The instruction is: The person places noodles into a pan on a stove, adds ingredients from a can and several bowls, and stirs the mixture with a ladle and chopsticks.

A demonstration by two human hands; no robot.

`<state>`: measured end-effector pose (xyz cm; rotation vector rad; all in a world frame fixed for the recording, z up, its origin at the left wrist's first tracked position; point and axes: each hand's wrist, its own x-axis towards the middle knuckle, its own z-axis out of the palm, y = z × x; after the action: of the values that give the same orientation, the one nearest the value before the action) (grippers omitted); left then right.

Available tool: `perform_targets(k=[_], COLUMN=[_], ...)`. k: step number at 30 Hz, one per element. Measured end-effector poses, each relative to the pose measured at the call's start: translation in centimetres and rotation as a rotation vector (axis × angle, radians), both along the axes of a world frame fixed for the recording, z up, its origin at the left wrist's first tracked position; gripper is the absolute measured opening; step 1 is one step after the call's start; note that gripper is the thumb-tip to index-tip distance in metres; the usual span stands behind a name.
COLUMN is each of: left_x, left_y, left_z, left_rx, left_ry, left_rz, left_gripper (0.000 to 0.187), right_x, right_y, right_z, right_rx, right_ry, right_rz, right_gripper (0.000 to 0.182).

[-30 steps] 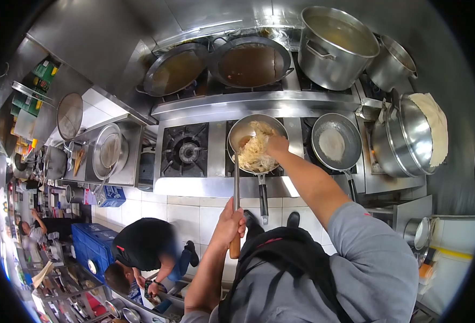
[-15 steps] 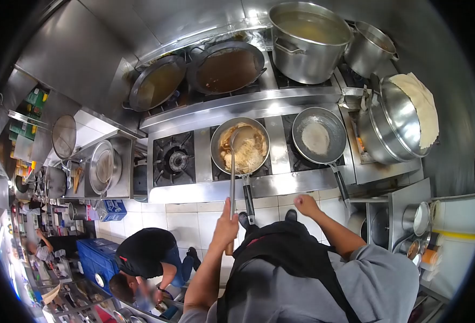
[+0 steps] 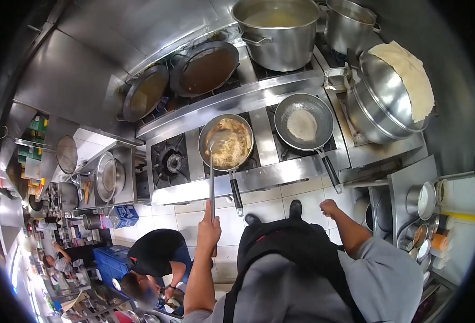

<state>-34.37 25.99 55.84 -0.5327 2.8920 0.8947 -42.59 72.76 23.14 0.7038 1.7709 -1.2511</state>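
at twelve o'clock from our left hand (image 3: 209, 232), wrapped round the ladle (image 3: 211, 183), we should gently fold the food (image 3: 232, 153) across the pan (image 3: 201, 145), right hand (image 3: 329, 208) curled closed.

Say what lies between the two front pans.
Between the left pan and the right pan lies a bare steel strip, with bits of burner grate beside it. The head view shows this.

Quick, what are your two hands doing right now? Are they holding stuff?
Left hand: closed around a long ladle, its end in the pan of food.
Right hand: curled shut, nothing seen in it.
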Motion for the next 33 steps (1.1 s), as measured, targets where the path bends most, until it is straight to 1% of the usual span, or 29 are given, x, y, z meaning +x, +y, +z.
perform_targets(k=[2,3,4,5,6,7,8,10,11,12,14,15,17,18,20,21,22,24,26,28,29,33], left_x=[0.7,1.1,1.5,1.6,1.7,1.0,0.2,-1.2,-1.5,-1.3,-1.0,-0.6,0.8,0.8,0.3,0.5,0.5,1.4,1.9,1.8,1.7,1.9], left_y=[0.5,0.5,0.5,0.1,0.0,0.1,-0.2,-0.5,-1.3,-1.3,-1.1,-1.3,-1.9,-1.9,-1.7,-2.4,-2.7,-3.2,-4.2,-4.8,-5.1,-5.7], left_z=[2.3,2.7,1.9,0.3,-1.1,-1.7,-2.2,-3.1,-4.1,-3.6,-1.6,-2.1,-3.6,-3.6,-3.3,-4.0,-3.3,-2.2,-1.9,-0.6,-0.3,1.5], left_rx=[0.014,0.029,0.024,0.059,0.102,0.140,0.141,-0.028,-0.017,-0.009,-0.004,-0.002,0.030,0.029,-0.061,-0.047,-0.045,-0.056,-0.091,-0.226,-0.247,-0.163], left_ry=[-0.023,-0.050,-0.046,-0.006,0.024,-0.062,-0.055,-0.075,-0.025,-0.021,-0.060,-0.058,0.037,0.033,-0.206,-0.133,-0.125,-0.105,-0.126,-0.279,-0.274,-0.217], left_rz=[-0.030,-0.057,-0.065,-0.100,-0.125,-0.057,-0.062,-0.032,-0.054,-0.051,-0.063,-0.064,-0.164,-0.166,-0.059,-0.079,-0.088,-0.094,-0.102,-0.123,-0.131,-0.168], left_gripper=[0.070,0.070,0.070,0.071,0.071,0.071,0.071,0.072,0.073,0.073,0.074,0.074,0.075,0.075,0.075,0.075,0.075,0.074,0.074,0.075,0.075,0.075], right_x=[0.2,0.6,1.6,2.8,3.5,4.7,5.8,8.2,9.1,9.4,9.6,9.6,10.0,10.1,9.2,8.7,8.1,7.3,6.6,6.3,6.3,7.0], right_y=[1.4,2.7,4.4,4.5,4.2,4.8,5.4,5.7,6.5,5.1,4.1,4.4,5.0,4.3,3.0,2.7,2.1,1.2,0.6,0.3,0.0,0.1], right_z=[0.6,-0.1,-1.3,-2.1,-1.0,-2.3,-3.5,-4.3,-6.0,-3.3,-0.4,-0.8,-2.3,-1.9,-0.1,-0.3,0.8,2.2,2.9,3.1,3.2,3.5], right_rx=[-0.025,-0.028,-0.060,-0.100,0.041,-0.003,-0.043,-0.044,-0.138,0.000,0.047,0.049,-0.082,-0.083,0.012,0.008,0.009,-0.012,-0.014,-0.053,-0.016,-0.005], right_ry=[0.016,0.024,0.011,0.001,-0.030,-0.052,-0.068,-0.094,-0.138,-0.160,-0.154,-0.152,-0.178,-0.182,-0.154,-0.145,-0.136,-0.012,-0.003,-0.001,-0.020,-0.036], right_rz=[-0.062,-0.066,-0.149,-0.248,-0.239,-0.294,-0.343,-0.359,-0.309,-0.314,-0.285,-0.286,-0.279,-0.281,-0.279,-0.288,-0.297,-0.266,-0.246,-0.238,-0.247,-0.288], right_gripper=[0.007,0.007,0.007,0.007,0.010,0.012,0.015,0.010,0.006,0.004,0.004,0.004,0.007,0.007,0.007,0.012,0.012,0.014,0.014,0.013,0.012,0.010])
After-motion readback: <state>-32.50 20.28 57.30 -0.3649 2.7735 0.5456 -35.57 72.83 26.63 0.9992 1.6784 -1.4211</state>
